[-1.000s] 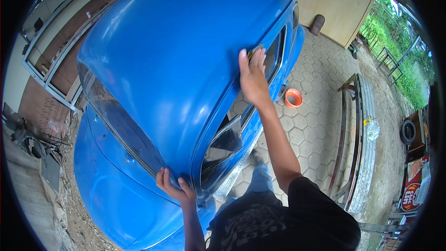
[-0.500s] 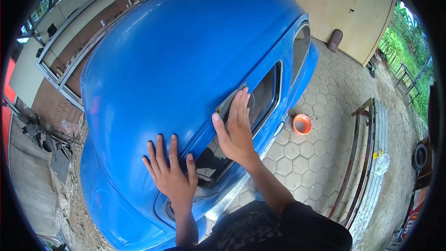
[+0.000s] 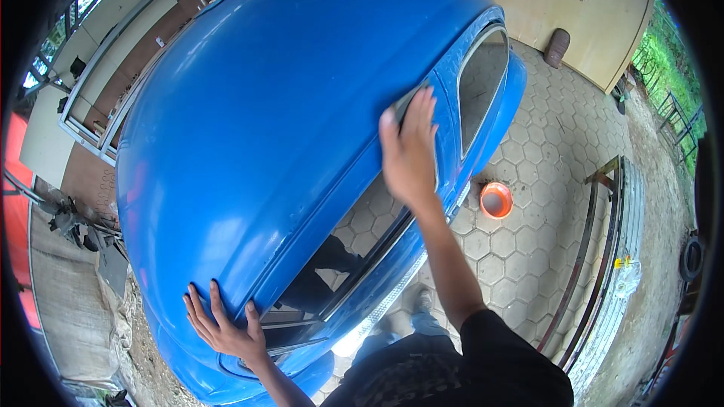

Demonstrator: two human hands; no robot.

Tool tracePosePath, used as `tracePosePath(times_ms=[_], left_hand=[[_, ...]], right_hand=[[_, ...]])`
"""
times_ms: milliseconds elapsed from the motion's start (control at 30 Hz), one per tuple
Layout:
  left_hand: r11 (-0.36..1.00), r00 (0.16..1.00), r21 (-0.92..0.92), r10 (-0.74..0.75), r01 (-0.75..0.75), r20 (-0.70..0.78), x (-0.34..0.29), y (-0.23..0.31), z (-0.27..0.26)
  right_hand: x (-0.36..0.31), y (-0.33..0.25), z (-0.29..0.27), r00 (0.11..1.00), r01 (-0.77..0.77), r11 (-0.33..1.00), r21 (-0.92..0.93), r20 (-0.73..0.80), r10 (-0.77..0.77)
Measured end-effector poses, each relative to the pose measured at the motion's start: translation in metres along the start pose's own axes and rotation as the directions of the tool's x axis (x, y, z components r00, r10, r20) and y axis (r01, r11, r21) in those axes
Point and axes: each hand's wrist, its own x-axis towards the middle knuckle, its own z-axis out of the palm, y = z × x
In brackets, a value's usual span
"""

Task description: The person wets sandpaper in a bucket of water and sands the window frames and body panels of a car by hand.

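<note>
Blue car (image 3: 264,120): took up most of the view, with some pale scuffing along the roof edge (image 3: 328,202).
Right hand (image 3: 409,154): fingers were pretty much together over a pad (image 3: 406,104), thumb off on its other side, all slightly blurry.
Pad spot: flat greyish piece, sandwiched between that hand and the roof edge, up above the side window (image 3: 377,207).
Left hand (image 3: 232,334): fingers spread, resting on the roof near its lower corner.
Rubbing tips: just a guess, but keeping the pad flat, going light and even, and following the curve in long strokes likely beat digging in with fingertips. That left hand looked like a decent brace.
Orange bucket (image 3: 507,196): sat on the paving beside the car; couldn't tell what was inside.
Writing: nothing legible on the car or pad; the dark shirt (image 3: 407,365) had a faint print, too dim to read.
</note>
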Motion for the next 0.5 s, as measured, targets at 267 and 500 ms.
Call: tracePosePath(times_ms=[267, 500], left_hand=[[0.997, 0.999, 0.066, -0.036, 0.035, 0.007, -0.008, -0.009, 0.007], [0.999, 0.998, 0.037, 0.012, -0.01, -0.067, -0.002, -0.002, 0.012]], right_hand=[[-0.045, 0.001, 0.01, 0.996, 0.066, 0.994, -0.087, 0.06, -0.061], [0.022, 0.052, -0.007, 0.988, 0.115, 0.993, -0.012, -0.106, -0.116]])
